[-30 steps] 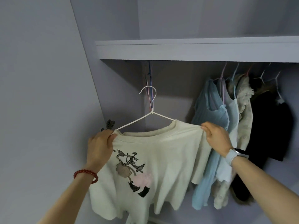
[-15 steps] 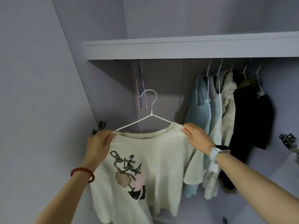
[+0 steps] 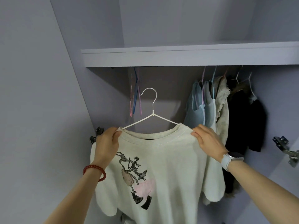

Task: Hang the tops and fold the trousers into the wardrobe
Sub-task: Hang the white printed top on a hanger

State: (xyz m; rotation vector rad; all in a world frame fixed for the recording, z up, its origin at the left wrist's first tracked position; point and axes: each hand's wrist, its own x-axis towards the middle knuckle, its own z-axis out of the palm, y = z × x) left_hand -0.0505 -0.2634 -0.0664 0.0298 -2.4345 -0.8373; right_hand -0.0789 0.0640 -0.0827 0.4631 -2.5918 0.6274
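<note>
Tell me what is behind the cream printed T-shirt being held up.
Behind the cream printed T-shirt, pink and blue empty wire hangers hang above its collar; light-blue tops show past its right shoulder. The wardrobe's lower part is covered.

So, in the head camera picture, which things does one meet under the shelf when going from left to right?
Left door hinge → left hand → empty coloured hangers → white hanger → right hand → blue tops → black garment → right door hinge.

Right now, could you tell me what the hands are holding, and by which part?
Both grip the cream T-shirt on its white hanger: left hand at one shoulder, right hand at the other.
</note>
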